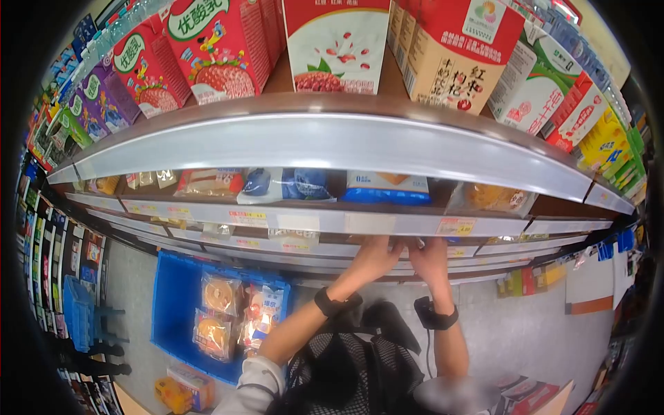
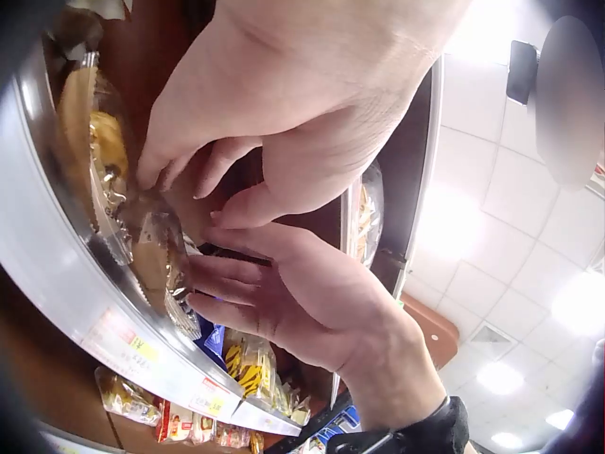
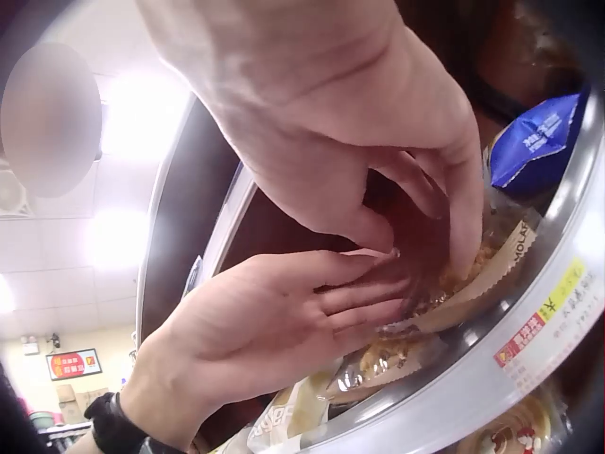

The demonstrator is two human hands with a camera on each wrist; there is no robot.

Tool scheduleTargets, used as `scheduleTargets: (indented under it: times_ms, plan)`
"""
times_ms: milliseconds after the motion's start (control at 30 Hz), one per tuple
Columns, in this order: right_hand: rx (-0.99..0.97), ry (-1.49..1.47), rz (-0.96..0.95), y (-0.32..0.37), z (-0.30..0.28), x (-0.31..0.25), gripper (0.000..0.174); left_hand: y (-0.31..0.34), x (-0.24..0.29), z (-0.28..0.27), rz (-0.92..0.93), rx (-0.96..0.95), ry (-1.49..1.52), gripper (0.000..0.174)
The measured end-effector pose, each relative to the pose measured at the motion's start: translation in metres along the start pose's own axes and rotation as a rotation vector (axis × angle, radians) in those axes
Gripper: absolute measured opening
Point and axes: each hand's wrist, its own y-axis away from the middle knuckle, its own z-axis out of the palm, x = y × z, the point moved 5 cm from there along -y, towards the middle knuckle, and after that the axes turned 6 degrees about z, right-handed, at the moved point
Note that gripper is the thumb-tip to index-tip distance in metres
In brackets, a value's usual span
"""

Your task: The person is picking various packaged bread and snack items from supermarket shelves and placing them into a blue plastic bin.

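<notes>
Head view shows tall store shelving (image 1: 332,146) filling the picture, with drink cartons (image 1: 337,48) at 12 o'clock and a blue crate (image 1: 164,304) of wrapped buns on the floor at 7 o'clock. Both arms reach to a lower shelf at about 5 o'clock, where the left hand (image 1: 377,259) and the right hand (image 1: 430,261) work close side by side. From the right wrist view, a pastry packet (image 3: 477,274) in clear wrap lies just behind the front rail (image 3: 534,350) of that shelf, and a blue packet (image 3: 539,142) sits at its 1 o'clock. The right hand's fingers (image 3: 463,218) curl down over the pastry packet, and forefinger and thumb seem to pinch its wrapper. The left hand's fingers (image 3: 364,303) are nearly straight and pressed together, with the tips against the side of the packet. I judge the step is settling this packet into its row. To do it well, the left hand is best used flat as a guide. The right hand should take only the wrapper, lightly, so the soft pastry is not squeezed. The packet should slide back level, free of the rail and of its neighbours.
</notes>
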Motion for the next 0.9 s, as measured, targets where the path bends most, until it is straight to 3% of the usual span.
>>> scheduleTargets:
  times_ms: [67, 100, 133, 200, 300, 433, 533, 633, 700, 733, 800, 833, 900]
  plan:
    - [-0.104, -0.079, 0.042, -0.007, 0.001, -0.003, 0.018, -0.001, -0.014, 0.009, 0.078, -0.030, -0.110, 0.028]
    - [-0.083, -0.075, -0.023, -0.009, 0.003, -0.003, 0.018, -0.003, -0.012, 0.008, -0.005, -0.064, 0.009, 0.029]
    - [-0.136, -0.096, 0.051, -0.009, 0.004, 0.001, 0.020, -0.007, -0.005, 0.006, -0.030, -0.116, 0.009, 0.029]
    - [-0.182, -0.009, 0.013, -0.012, 0.010, 0.013, 0.022, -0.009, -0.011, 0.010, -0.007, -0.106, -0.017, 0.026]
    - [-0.168, -0.113, 0.066, -0.009, 0.022, 0.045, 0.026, -0.012, -0.013, 0.012, -0.125, -0.247, 0.069, 0.025]
    - [-0.098, -0.046, 0.060, -0.009, 0.027, 0.061, 0.027, -0.013, -0.024, 0.023, -0.100, -0.276, 0.026, 0.026]
    - [-0.056, 0.022, -0.067, -0.008, 0.023, 0.055, 0.027, -0.012, -0.032, 0.025, -0.259, -0.232, 0.225, 0.028]
    - [-0.068, -0.096, -0.013, -0.005, 0.021, 0.045, 0.024, -0.014, -0.016, 0.009, -0.126, -0.139, 0.097, 0.028]
    - [-0.093, -0.325, 0.366, 0.003, 0.017, 0.039, 0.023, -0.012, -0.012, 0.003, -0.143, -0.071, 0.233, 0.019]
    - [-0.089, -0.324, 0.367, 0.005, 0.017, 0.037, 0.023, -0.012, -0.001, -0.004, -0.141, -0.073, 0.235, 0.019]
    - [0.088, -0.053, 0.265, 0.012, 0.008, 0.030, 0.022, -0.009, 0.015, -0.015, -0.247, -0.033, 0.443, 0.016]
    - [0.084, -0.048, 0.264, 0.017, 0.008, 0.029, 0.022, -0.007, 0.017, -0.017, -0.242, -0.018, 0.462, 0.021]
    - [0.108, -0.187, 0.289, 0.028, 0.006, 0.028, 0.032, 0.002, 0.007, -0.014, -0.229, -0.002, 0.526, 0.013]
